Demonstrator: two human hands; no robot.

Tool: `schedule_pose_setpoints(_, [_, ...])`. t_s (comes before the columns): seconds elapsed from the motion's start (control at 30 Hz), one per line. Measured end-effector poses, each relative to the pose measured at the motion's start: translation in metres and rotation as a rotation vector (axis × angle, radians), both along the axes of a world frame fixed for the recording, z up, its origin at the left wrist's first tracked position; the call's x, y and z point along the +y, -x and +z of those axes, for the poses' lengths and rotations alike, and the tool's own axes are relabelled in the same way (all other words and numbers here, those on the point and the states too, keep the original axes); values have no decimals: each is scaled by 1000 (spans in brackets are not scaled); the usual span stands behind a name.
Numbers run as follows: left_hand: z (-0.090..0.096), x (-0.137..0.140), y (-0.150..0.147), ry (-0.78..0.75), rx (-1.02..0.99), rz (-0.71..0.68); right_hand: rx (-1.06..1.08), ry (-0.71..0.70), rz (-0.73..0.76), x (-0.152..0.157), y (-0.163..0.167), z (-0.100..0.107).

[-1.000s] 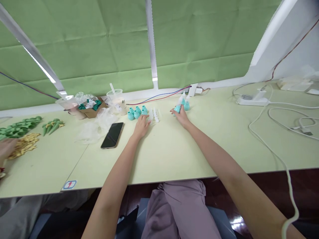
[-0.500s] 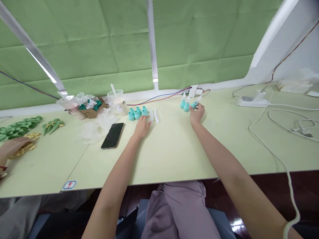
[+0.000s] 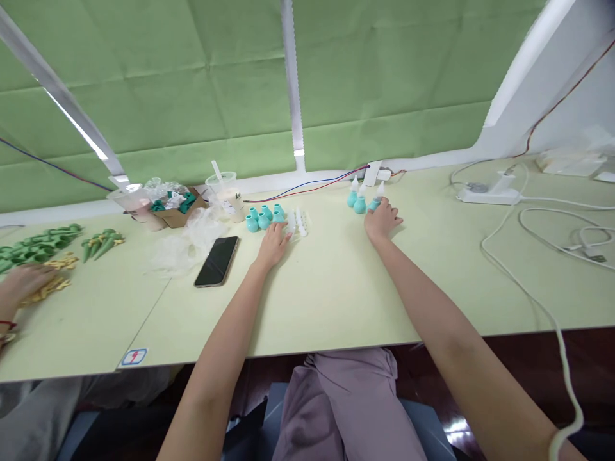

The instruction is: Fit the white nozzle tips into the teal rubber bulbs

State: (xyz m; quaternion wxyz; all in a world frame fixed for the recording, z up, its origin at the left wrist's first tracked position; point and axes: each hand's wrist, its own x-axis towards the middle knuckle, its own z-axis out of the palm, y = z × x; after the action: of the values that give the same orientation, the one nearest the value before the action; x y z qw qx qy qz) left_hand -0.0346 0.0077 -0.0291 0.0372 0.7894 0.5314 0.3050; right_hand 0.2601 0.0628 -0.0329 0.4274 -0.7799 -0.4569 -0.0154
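My left hand [image 3: 274, 244] lies on the table with fingers stretched out and apart. Its fingertips meet the near end of a row of small white tapered tips [image 3: 301, 222]. Just behind it stand several teal rubber bulbs [image 3: 263, 221] with open necks. Further right, my right hand [image 3: 382, 221] is beside a teal bulb with a white tip [image 3: 381, 190] standing upright in it; the fingers are spread and partly hide the bulb. Left of this one are two more teal bulbs [image 3: 359, 205] fitted with white tips.
A black phone [image 3: 217, 261], crumpled clear plastic [image 3: 180, 250], drink cups [image 3: 230, 198] and a small cardboard box [image 3: 180, 218] lie left. A co-worker's hand [image 3: 29, 282] is over yellow pieces near green cones [image 3: 38, 246]. At right are a power strip [image 3: 490, 195] and white cables [image 3: 533, 301].
My right hand has lowered slightly and its fingers have spread from the bulb. The bulb's white tip, tilted before, now stands upright. My left hand has hardly moved.
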Motion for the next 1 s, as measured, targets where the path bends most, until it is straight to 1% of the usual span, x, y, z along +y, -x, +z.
schedule_pose_setpoints(0.13, [0, 0, -1, 5, 2, 3, 6, 53, 9, 1, 0, -4])
schedule_pose_setpoints(0.33, [-1, 0, 0, 19, -6, 5, 78, 65, 28, 2, 1, -3])
schedule_pose_setpoints(0.53, [-3, 1, 0, 23, 5, 13, 157, 132, 68, 0, -3, -1])
schedule_pose_setpoints(0.7, [-3, 1, -1, 37, 7, 21, 149, 147, 55, 0, -1, -1])
schedule_pose_setpoints(0.77, [-2, 0, -1, 34, 4, 19, 178, 148, 16, 1, 1, 0])
schedule_pose_setpoints(0.83, [-2, 1, -1, 27, 3, 15, 218, 108, -51, 1, 4, 4])
schedule_pose_setpoints(0.87, [-2, 1, 0, 22, 4, 12, 226, 61, -83, 0, 6, 7])
schedule_pose_setpoints(0.93, [-3, 2, 0, 9, 5, 7, 196, -84, -124, -4, 11, 15])
schedule_pose_setpoints(1.0, [-4, 2, 0, -2, 5, 2, 99, -249, -106, -12, 20, 23])
